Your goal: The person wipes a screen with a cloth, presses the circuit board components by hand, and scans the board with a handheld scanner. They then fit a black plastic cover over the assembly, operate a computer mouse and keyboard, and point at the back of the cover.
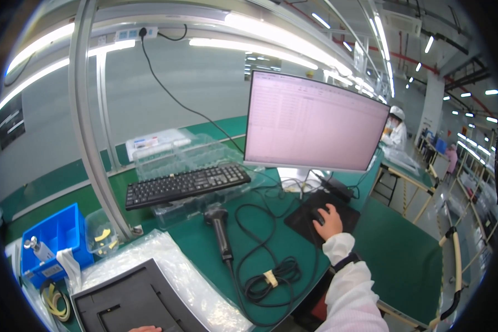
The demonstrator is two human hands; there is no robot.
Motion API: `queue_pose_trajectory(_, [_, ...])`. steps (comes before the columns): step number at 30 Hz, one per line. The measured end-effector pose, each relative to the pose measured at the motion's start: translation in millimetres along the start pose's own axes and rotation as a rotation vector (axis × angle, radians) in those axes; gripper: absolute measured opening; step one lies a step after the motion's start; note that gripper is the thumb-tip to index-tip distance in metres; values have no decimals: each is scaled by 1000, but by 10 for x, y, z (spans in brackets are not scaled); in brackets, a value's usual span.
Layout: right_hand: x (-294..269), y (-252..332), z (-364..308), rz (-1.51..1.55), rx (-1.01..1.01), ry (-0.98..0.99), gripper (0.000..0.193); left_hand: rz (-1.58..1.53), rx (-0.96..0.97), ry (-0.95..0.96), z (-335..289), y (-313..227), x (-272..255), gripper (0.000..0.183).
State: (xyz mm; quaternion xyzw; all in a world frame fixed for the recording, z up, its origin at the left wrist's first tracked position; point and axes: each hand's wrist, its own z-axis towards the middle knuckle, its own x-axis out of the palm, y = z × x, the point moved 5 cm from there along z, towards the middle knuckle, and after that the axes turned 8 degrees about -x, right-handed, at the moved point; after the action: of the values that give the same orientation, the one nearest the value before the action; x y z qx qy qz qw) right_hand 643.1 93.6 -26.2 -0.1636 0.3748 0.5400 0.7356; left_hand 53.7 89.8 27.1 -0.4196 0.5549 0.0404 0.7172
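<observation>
My right hand rests over a black computer mouse, fingers curved around it, on a dark mouse pad right of centre. Only a sliver of my left hand shows at the lower edge. Its fingers lie flat on a dark grey panel with a recessed face and a pale rim, and the rest of that hand is out of frame. Beyond the mouse stands a monitor showing a pale table-like screen. A black handheld barcode scanner lies between my hands, its cable coiled nearer me.
Clear plastic sheeting lies under the panel. A black keyboard sits tilted on clear plastic trays. At left are a blue divided bin with a small bottle, tape rolls and a metal post. A co-worker is at the far right.
</observation>
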Motion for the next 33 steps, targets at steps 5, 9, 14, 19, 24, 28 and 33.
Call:
queue_pose_trajectory(5, [24,-23,0,12,-8,-4,40,0,0,3,4,-4,-5,47])
queue_pose_trajectory(9, [16,-19,-1,0,-20,-12,40,2,-2,0,1,3,-1,47])
queue_pose_trajectory(14, [5,5,4,-6,-18,-7,40,2,-4,-2,3,3,-2,46])
queue_pose_trajectory(19, [-12,4,-3,-7,-10,-39,41,4,0,4,1,11,3,46])
queue_pose_trajectory(24, [-30,19,8,13,-4,-57,41,4,2,6,-2,23,9,47])
queue_pose_trajectory(28, [-32,-19,6,53,10,-88,39,6,1,10,-4,32,17,47])
queue_pose_trajectory(33, [-33,-37,0,53,4,-118,36,4,4,2,-2,31,13,47])
